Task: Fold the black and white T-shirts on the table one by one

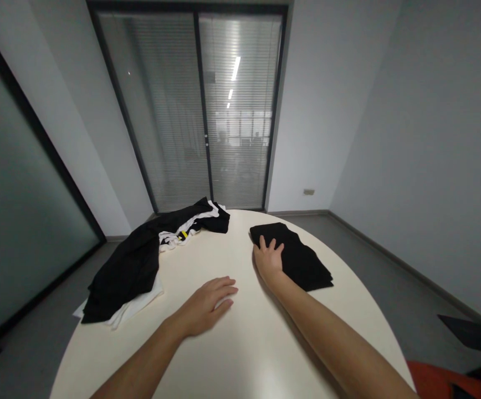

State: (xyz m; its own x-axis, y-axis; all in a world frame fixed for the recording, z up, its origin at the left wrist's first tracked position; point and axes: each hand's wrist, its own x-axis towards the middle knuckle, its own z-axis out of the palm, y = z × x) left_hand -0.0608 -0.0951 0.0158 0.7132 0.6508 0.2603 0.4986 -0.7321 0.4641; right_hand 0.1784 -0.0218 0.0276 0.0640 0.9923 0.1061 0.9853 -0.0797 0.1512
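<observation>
A folded black cloth lies flat on the right side of the round white table. My right hand rests on its left part, fingers spread and pointing away from me. Near the table's middle, my left hand is over the bare surface with its fingers extended and nothing in it. Along the table's left edge lies a loose heap of black clothing, with white cloth showing beneath it. A black-and-white garment with yellow patches sticks out at the heap's far end.
Beyond the table stands a dark-framed glass partition with blinds. A red chair is at the lower right, beside a black object. A socket is on the far wall, and a frosted glass panel is at the left.
</observation>
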